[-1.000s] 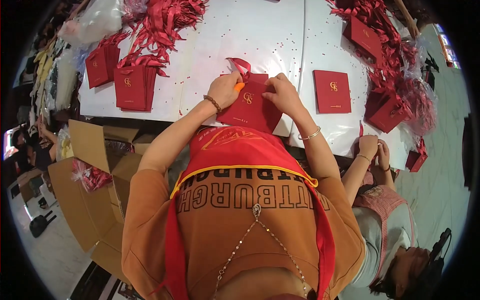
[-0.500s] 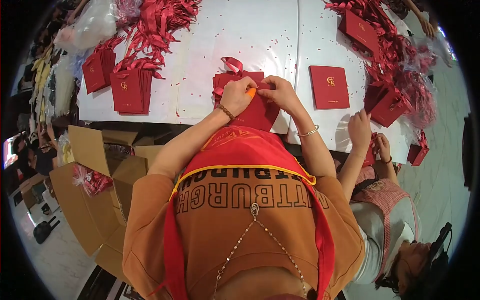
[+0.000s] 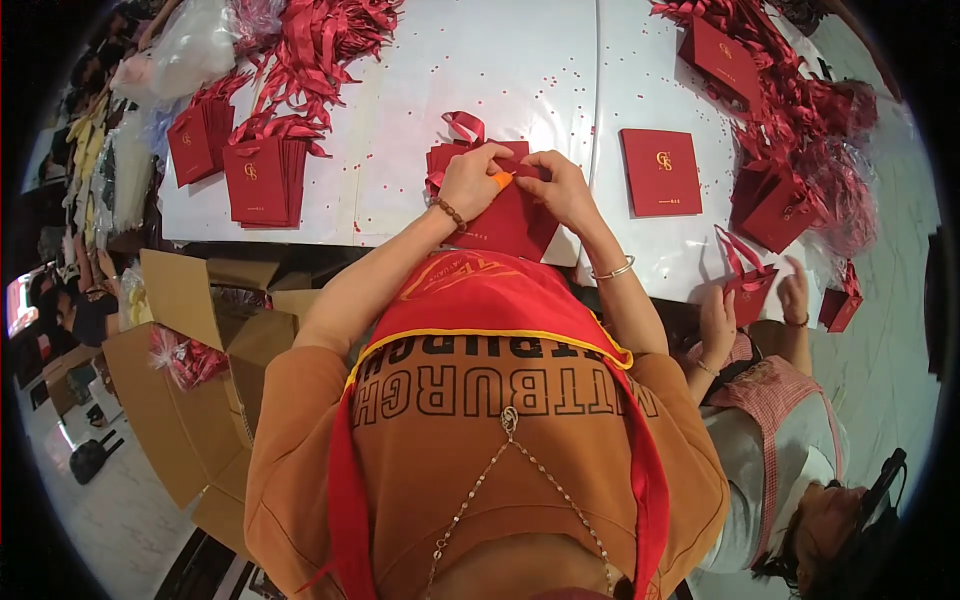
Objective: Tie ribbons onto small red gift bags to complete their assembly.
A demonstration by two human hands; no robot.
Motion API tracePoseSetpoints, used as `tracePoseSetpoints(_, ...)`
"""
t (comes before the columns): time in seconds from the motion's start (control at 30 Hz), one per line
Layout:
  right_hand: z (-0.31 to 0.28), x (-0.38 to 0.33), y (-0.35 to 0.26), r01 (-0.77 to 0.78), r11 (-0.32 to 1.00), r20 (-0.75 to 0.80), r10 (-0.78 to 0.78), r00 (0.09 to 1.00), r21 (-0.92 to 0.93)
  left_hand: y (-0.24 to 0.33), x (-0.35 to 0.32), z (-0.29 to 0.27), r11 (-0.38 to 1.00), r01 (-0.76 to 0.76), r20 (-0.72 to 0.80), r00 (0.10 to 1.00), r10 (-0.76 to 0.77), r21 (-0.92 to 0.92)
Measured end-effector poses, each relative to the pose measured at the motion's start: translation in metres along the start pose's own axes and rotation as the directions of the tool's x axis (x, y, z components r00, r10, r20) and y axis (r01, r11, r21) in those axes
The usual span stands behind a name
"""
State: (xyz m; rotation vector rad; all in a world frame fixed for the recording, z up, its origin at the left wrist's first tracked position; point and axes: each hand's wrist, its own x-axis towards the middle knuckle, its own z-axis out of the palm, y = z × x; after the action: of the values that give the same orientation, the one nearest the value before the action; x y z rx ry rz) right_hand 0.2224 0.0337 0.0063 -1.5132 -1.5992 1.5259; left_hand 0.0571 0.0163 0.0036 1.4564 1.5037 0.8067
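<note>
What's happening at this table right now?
Someone's left hand and right hand are close together over a flat red bag; exactly what they pinch is hard to see. A red ribbon loops just beyond. To the right, a co-worker's hands are at a smaller-looking red bag.

Gold emblems mark the stacked bags (image 3: 258,190) and flat red square (image 3: 660,190); lettering shows on the handled bag (image 3: 515,230), red apron (image 3: 480,305) and brown shirt (image 3: 480,435).
</note>
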Motion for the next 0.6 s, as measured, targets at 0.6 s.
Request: tracePoseSetpoints(0.6,0.001,-0.003,-0.002,0.070,0.993,0.049,-0.065,0.997,-0.098,-0.005,-0.006,0.012,0.998,-0.029,-0.062,0.998,0.033,0.059)
